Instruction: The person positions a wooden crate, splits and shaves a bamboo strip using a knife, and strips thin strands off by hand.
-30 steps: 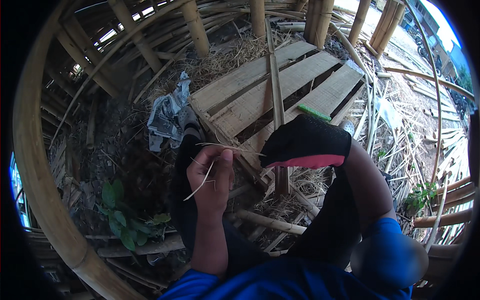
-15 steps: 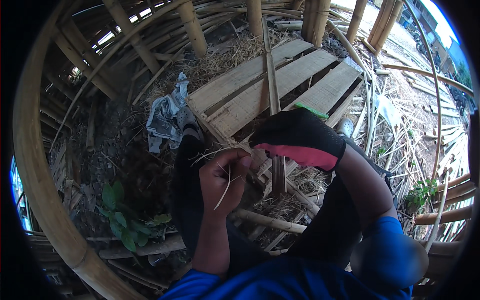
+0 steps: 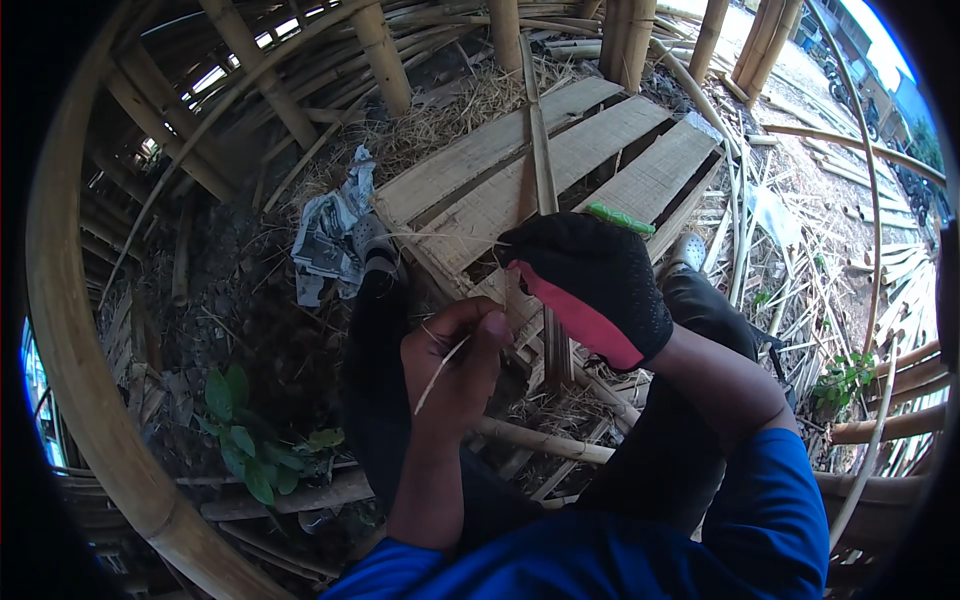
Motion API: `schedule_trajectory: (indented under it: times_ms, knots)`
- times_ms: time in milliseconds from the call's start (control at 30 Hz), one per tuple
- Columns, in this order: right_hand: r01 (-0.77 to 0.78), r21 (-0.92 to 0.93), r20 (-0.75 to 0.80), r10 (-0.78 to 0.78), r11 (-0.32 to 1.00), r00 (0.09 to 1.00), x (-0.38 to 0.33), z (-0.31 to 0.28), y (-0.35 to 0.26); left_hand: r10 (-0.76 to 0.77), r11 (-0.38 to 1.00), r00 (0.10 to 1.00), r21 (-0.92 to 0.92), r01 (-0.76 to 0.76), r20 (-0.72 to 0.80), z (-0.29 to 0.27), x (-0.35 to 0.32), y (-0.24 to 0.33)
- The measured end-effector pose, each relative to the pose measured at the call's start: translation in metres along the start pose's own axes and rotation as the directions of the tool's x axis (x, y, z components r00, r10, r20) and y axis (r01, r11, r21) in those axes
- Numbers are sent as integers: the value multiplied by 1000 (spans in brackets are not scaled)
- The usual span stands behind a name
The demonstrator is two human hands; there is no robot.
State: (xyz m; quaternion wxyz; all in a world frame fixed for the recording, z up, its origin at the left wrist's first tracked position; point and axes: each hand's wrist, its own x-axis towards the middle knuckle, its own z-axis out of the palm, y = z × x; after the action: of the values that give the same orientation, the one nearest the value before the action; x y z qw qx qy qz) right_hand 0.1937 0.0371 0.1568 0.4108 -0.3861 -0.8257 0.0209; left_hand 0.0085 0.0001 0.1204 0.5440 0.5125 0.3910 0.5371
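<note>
My left hand, bare, is closed in a pinch on a thin pale bamboo sliver that hangs down across the palm. To its right is my right hand in a black and pink glove, its fingers curled shut. A thin pale strand runs out leftward from the gloved fingertips; anything else inside that grip is hidden. Behind the glove, a long split bamboo strip lies across a slatted wooden crate. A green object rests on the slats just beyond the glove.
Crumpled newspaper lies left of the crate. A thick bamboo pole curves along the left side. Upright bamboo posts stand at the back. Shavings, a leafy plant and a bamboo pole are near my legs.
My right hand has tilted and shifted slightly down and left, with a pale strand now stretching out from its fingertips. The sliver in my left hand has changed its angle a little.
</note>
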Motion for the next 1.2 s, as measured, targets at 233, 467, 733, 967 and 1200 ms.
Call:
schedule_trajectory:
  times_ms: [233,467,733,967,1200]
  knots:
    - [-198,418,108,168,887,980,5,-5,-7,283,947,959,161,-277,-17,-5,2,-20]
    - [142,245,369,-228,959,901,4,-12,9,182,982,970,84,-170,-162,-1,2,-12]
    - [258,167,492,-307,952,815,3,-24,18,91,988,993,129,-81,-73,-15,0,-6]
    - [268,312,328,-368,912,870,-1,-15,25,71,951,951,267,-155,301,-16,-2,-5]
    - [376,-162,189,-345,913,919,3,-23,12,61,938,977,323,-126,203,-9,-4,-8]
